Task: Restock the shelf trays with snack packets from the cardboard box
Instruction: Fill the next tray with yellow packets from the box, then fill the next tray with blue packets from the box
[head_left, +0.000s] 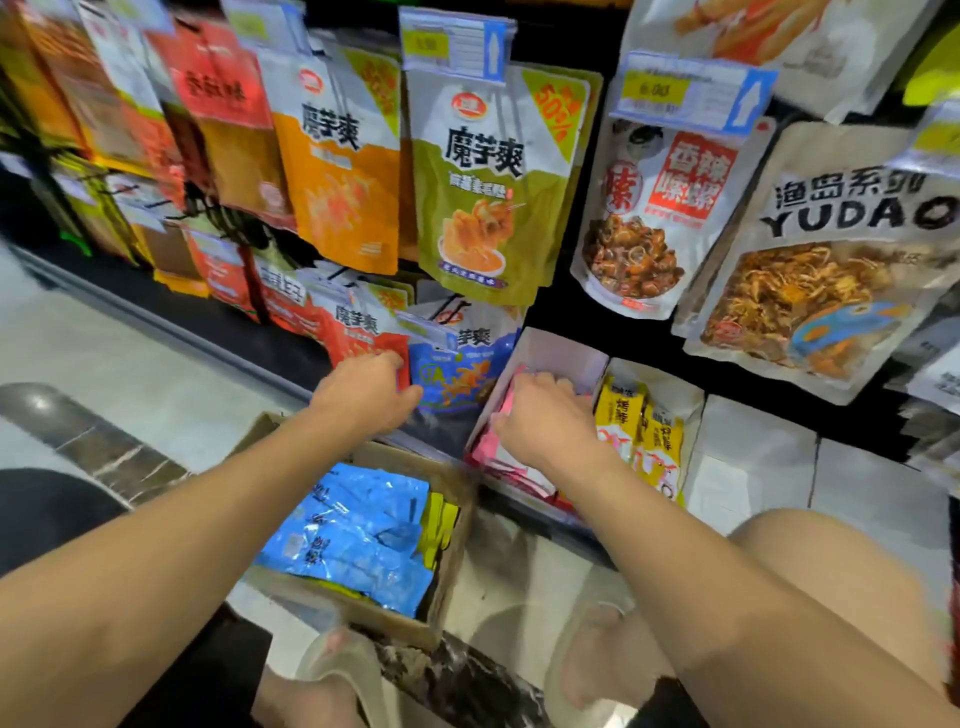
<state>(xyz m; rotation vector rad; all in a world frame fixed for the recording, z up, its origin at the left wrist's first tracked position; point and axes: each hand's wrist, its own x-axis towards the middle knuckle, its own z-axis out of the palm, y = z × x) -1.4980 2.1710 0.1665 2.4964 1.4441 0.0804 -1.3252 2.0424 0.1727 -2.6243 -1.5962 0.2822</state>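
Note:
A cardboard box (452, 525) sits on the floor below the shelf, holding several blue snack packets (353, 535) and a few yellow ones (436, 525). My right hand (540, 421) reaches into a white shelf tray (561, 348) and rests on pink packets (488, 447); its fingers curl over them. My left hand (369, 389) reaches toward the hanging red bag (358, 332) and blue bag (457, 369); its fingers are hidden behind the hand. The tray to the right holds yellow packets (639, 431).
Hanging snack bags fill the rack above: orange (343, 176), green (488, 187), a snail bag (654, 218) and a YUDAO bag (821, 270). White trays (753, 457) stand to the right. My knees and sandalled feet are near the box.

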